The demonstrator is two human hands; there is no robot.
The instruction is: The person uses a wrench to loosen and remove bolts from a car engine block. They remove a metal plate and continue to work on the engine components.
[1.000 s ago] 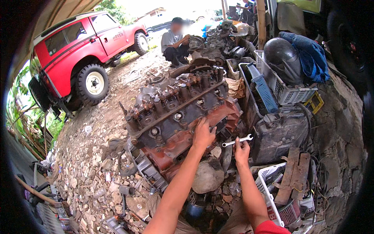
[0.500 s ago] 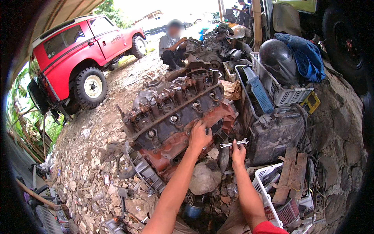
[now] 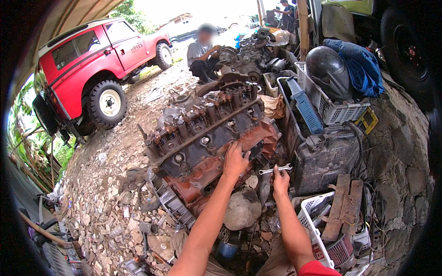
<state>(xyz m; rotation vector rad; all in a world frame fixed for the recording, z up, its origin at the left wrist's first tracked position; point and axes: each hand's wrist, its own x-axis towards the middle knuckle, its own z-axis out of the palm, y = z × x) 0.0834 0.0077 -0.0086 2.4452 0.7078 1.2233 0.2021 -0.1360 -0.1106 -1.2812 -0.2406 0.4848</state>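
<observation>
A large engine block (image 3: 195, 183), rust-red below with a dark cylinder head (image 3: 193, 148) on top, sits tilted on the stony ground in front of me. My left hand (image 3: 235, 162) reaches against the block's near side. Its fingertips touch the red metal and the thumb stands apart; I see nothing held in it. To its right, my right hand (image 3: 280, 180) is closed around a silver combination wrench (image 3: 268, 171), gripped near the middle and held roughly level. A big rounded stone (image 3: 242, 209) lies under the block, between my forearms.
White crates (image 3: 317, 230) with parts and a black jerrycan-like container (image 3: 324, 158) stand at my right. Behind them are a dark helmet (image 3: 328, 73) and blue cloth (image 3: 357, 64). A person (image 3: 202, 55) crouches by more engine parts ahead. A red off-road vehicle (image 3: 92, 60) stands far left.
Very little differs. The left hand shifts slightly against the block, and the wrench in the right hand moves a touch left with a small tilt.
</observation>
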